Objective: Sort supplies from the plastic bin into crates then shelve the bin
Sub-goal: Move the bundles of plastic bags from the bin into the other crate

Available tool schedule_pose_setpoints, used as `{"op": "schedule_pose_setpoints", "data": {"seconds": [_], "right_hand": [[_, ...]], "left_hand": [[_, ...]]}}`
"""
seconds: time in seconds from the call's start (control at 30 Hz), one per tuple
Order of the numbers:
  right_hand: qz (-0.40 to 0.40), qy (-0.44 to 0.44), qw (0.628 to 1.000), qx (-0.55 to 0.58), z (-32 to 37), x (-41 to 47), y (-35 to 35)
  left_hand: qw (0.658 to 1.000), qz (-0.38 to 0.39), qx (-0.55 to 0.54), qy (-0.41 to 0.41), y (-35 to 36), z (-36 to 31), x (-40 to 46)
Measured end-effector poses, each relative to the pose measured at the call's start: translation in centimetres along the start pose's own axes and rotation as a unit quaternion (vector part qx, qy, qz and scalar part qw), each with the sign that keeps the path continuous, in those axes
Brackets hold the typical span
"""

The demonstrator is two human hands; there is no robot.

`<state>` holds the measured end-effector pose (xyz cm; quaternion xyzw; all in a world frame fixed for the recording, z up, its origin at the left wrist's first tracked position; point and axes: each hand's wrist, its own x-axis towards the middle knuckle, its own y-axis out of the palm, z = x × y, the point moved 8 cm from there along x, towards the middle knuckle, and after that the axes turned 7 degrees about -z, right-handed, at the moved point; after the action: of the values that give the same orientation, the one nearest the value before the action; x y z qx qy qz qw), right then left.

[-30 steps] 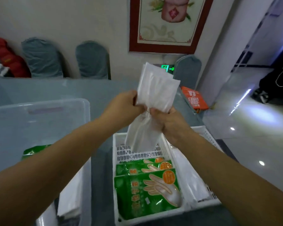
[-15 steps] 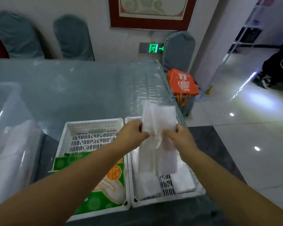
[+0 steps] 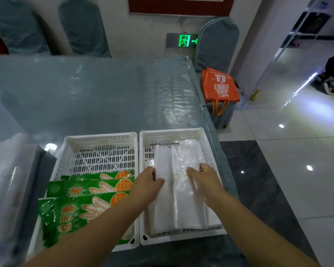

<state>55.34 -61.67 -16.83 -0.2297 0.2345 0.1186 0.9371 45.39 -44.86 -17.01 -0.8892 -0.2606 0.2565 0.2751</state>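
Note:
Two white slotted crates stand side by side near the table's front edge. The right crate [image 3: 172, 134] holds a stack of white plastic bags [image 3: 178, 205]. My left hand [image 3: 146, 185] and my right hand [image 3: 204, 177] both grip a bundle of white plastic bags [image 3: 175, 160], which lies flat on that stack. The left crate [image 3: 98, 138] holds green packets of disposable gloves [image 3: 85, 207] in its near half. The clear plastic bin [image 3: 6, 170] shows at the left edge.
A table under a clear plastic sheet [image 3: 96, 93] stretches behind the crates. An orange bag [image 3: 219, 85] sits on a covered chair past the table's right edge. More covered chairs [image 3: 83, 29] line the far wall. Glossy tiled floor lies on the right.
Both hands have lowered the white bag bundle from chest height down into the right crate, onto the stack. The view has tilted down and right.

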Motion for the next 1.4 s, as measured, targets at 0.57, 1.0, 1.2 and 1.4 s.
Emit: {"op": "schedule_pose_setpoints", "data": {"seconds": [0.57,1.0,1.2,1.4], "right_hand": [[0.001,-0.181,0.944,-0.274,-1.9,-2.0,6.5],[0.043,-0.078,0.973,-0.213,-2.6,-2.1,9.2],[-0.014,-0.099,0.978,-0.186,-0.5,-1.7,5.2],[-0.124,-0.139,0.969,-0.163,2.3,-1.4,-2.7]], "left_hand": [[0.958,-0.175,-0.219,-0.056,-10.6,1.7,0.7],[0.961,-0.176,-0.207,-0.058,-12.1,3.9,-0.2],[0.982,-0.136,-0.122,-0.039,-8.4,3.1,-0.5],[0.992,-0.106,-0.066,0.008,-2.9,1.5,-0.8]]}}
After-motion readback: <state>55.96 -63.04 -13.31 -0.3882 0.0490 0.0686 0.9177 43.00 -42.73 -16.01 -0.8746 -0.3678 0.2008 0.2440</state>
